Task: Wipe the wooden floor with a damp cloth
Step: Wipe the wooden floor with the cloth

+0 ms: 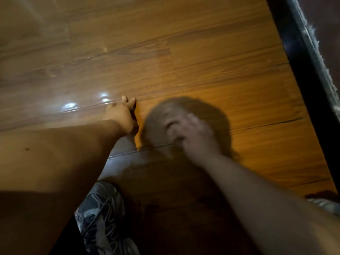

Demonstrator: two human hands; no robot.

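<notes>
The wooden floor of orange-brown planks fills the view. A brownish cloth lies bunched on it near the middle, blurred by motion. My right hand sits on top of the cloth with its fingers curled into it. My left hand rests on the floor just left of the cloth, fingers stretched forward and flat. Part of the cloth is hidden under my right hand.
A dark furniture edge with a fringed grey textile runs diagonally down the right side. A grey sneaker sits at the bottom centre, another shoe tip at the lower right. Shiny damp patches reflect light on the left.
</notes>
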